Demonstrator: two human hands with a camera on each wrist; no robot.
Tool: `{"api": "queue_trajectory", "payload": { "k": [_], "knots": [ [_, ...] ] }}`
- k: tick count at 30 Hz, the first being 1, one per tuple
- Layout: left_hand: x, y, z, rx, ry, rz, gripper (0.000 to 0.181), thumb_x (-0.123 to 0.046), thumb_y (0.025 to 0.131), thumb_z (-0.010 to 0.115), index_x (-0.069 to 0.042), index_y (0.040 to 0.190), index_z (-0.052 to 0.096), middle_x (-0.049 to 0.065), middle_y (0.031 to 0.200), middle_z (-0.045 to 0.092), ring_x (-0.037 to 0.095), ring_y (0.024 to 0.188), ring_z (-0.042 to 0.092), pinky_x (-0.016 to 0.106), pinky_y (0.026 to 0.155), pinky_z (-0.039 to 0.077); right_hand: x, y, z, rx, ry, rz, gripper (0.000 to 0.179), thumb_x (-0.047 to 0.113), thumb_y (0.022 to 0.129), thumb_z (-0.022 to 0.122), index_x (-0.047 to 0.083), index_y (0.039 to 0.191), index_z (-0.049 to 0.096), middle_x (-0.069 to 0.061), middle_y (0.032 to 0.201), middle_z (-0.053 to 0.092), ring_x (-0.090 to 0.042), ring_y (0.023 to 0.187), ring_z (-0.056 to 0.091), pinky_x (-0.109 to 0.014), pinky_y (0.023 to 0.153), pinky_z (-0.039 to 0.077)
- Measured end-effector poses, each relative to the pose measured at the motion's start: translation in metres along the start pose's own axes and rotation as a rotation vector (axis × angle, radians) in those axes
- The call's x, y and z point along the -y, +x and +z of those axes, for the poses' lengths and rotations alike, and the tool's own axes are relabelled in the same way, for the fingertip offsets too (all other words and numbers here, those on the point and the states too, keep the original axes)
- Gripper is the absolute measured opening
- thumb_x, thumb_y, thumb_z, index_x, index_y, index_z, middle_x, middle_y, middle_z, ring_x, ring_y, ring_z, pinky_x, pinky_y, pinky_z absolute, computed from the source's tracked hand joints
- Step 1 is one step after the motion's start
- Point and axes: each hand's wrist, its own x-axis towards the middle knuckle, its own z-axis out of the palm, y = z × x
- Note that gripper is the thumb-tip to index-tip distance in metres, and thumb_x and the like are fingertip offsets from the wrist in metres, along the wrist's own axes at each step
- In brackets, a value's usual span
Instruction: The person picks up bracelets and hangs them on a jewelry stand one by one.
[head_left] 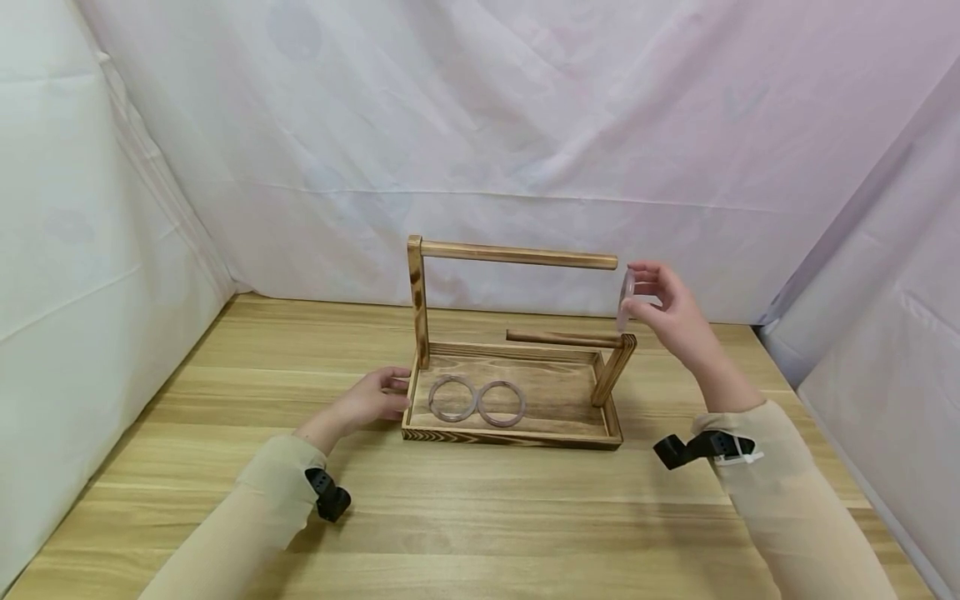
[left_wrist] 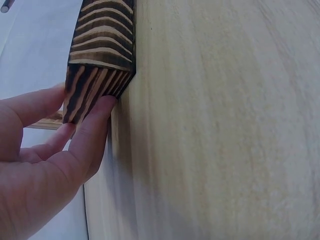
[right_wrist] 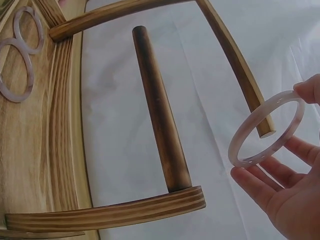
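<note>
A wooden bangle stand (head_left: 517,442) has a shallow tray base, a tall post with a long upper bar (head_left: 517,254), and a shorter post with a lower bar (head_left: 562,338). My left hand (head_left: 371,396) grips the tray's left end, thumb and fingertips against its wood. Raised at the right, my right hand (head_left: 667,312) pinches a pale, translucent bangle (right_wrist: 245,125) between thumb and fingers. In the right wrist view, the upper bar's free end (right_wrist: 267,133) shows through the ring. Two similar bangles, a left one (head_left: 452,419) and a right one (head_left: 501,424), lie side by side in the tray.
The stand rests on a light wood-grain table (head_left: 480,517). Pale cloth (head_left: 525,150) hangs behind it and along both sides. A black wrist camera (head_left: 330,497) sits on the left sleeve, and another camera (head_left: 693,450) on the right.
</note>
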Motion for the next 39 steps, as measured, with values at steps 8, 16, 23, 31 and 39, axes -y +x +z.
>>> {"api": "queue_trajectory", "payload": {
  "k": [8, 16, 23, 31, 39],
  "knots": [
    [-0.003, 0.001, 0.002, -0.021, 0.023, -0.019, 0.055, 0.001, 0.091, 0.050, 0.009, 0.141, 0.026, 0.033, 0.134, 0.037, 0.033, 0.108, 0.056, 0.042, 0.090, 0.053, 0.000, 0.009, -0.002, -0.004, 0.013, -0.026, 0.045, 0.012, 0.093, 0.053, 0.006, 0.134, 0.038, 0.004, 0.117, 0.044, -0.003, 0.106, 0.044, -0.010, 0.078, 0.043],
    [-0.003, 0.002, 0.002, -0.018, 0.018, -0.016, 0.056, 0.001, 0.091, 0.051, 0.010, 0.140, 0.026, 0.033, 0.133, 0.038, 0.033, 0.108, 0.056, 0.042, 0.090, 0.054, 0.000, 0.018, -0.002, -0.015, 0.016, -0.032, 0.044, 0.009, 0.092, 0.052, 0.004, 0.134, 0.038, 0.009, 0.113, 0.044, -0.002, 0.104, 0.044, -0.010, 0.078, 0.042],
    [-0.002, 0.003, 0.003, -0.017, 0.019, 0.000, 0.056, 0.001, 0.090, 0.052, 0.010, 0.140, 0.026, 0.034, 0.132, 0.039, 0.033, 0.106, 0.057, 0.043, 0.089, 0.054, 0.000, 0.024, -0.003, -0.009, 0.042, -0.049, 0.041, 0.011, 0.093, 0.052, 0.010, 0.132, 0.041, 0.013, 0.114, 0.043, -0.003, 0.106, 0.043, -0.011, 0.081, 0.041],
    [-0.002, 0.003, 0.005, -0.018, 0.021, 0.012, 0.056, 0.002, 0.090, 0.051, 0.011, 0.139, 0.027, 0.035, 0.132, 0.039, 0.034, 0.107, 0.057, 0.043, 0.089, 0.054, -0.002, 0.028, -0.005, 0.002, 0.086, -0.087, 0.036, 0.008, 0.093, 0.051, 0.015, 0.127, 0.043, 0.010, 0.112, 0.044, -0.004, 0.105, 0.043, -0.009, 0.081, 0.041],
    [-0.003, 0.004, 0.005, -0.028, 0.007, 0.019, 0.056, 0.003, 0.089, 0.051, 0.012, 0.139, 0.027, 0.036, 0.131, 0.040, 0.033, 0.105, 0.058, 0.043, 0.088, 0.054, -0.001, 0.034, -0.006, 0.028, 0.128, -0.106, 0.038, 0.006, 0.093, 0.050, 0.019, 0.129, 0.045, 0.005, 0.112, 0.046, -0.006, 0.105, 0.043, -0.009, 0.081, 0.042]
  ]
}}
